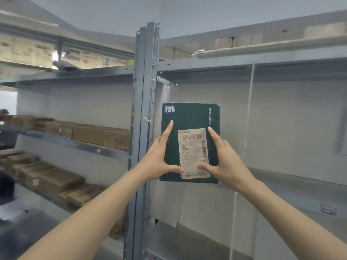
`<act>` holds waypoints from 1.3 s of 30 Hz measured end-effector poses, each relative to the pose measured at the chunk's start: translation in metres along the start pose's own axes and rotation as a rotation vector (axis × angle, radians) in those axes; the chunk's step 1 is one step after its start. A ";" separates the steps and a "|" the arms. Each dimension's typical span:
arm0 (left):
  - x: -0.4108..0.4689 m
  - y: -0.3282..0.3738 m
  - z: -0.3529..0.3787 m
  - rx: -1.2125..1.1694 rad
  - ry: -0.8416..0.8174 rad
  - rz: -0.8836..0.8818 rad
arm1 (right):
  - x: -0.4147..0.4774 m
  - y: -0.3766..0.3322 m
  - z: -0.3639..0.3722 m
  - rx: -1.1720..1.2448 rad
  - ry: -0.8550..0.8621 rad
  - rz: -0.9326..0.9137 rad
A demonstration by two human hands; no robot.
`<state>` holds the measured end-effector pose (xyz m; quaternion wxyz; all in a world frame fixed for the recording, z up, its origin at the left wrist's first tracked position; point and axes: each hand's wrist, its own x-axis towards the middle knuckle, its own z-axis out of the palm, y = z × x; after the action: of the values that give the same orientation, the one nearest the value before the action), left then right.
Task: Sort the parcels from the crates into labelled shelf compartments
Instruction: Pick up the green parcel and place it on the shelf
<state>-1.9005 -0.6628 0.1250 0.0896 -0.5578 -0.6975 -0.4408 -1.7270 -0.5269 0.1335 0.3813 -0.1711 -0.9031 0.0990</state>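
Note:
A dark green flat parcel (191,117) stands upright in front of the white back panel of the right shelf bay. It carries a white shipping label (193,147) with barcodes and a small sticker marked "1-1" (169,109) at its top left corner. My left hand (157,162) grips the parcel's left edge, index finger straight up on the face and thumb across the bottom. My right hand (227,164) grips the right edge the same way, its thumb on the label. Whether the parcel's lower edge rests on the shelf board is unclear.
A grey metal upright post (144,91) stands just left of the parcel. The grey shelf board (300,186) runs to the right. Left of the post, brown cartons (88,135) line one shelf and several more cartons (56,181) lie on the shelf below.

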 end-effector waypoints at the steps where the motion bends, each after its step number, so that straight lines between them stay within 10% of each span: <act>1: 0.009 -0.008 0.001 -0.002 -0.006 0.016 | 0.007 0.002 0.006 -0.003 0.020 0.008; 39: 0.147 -0.148 0.060 0.312 0.053 0.076 | 0.137 0.049 0.135 -0.285 0.159 0.167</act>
<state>-2.0590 -0.5152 0.1039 0.2100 -0.5512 -0.7333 -0.3382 -1.9024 -0.4361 0.1147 0.4141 -0.3050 -0.8575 -0.0123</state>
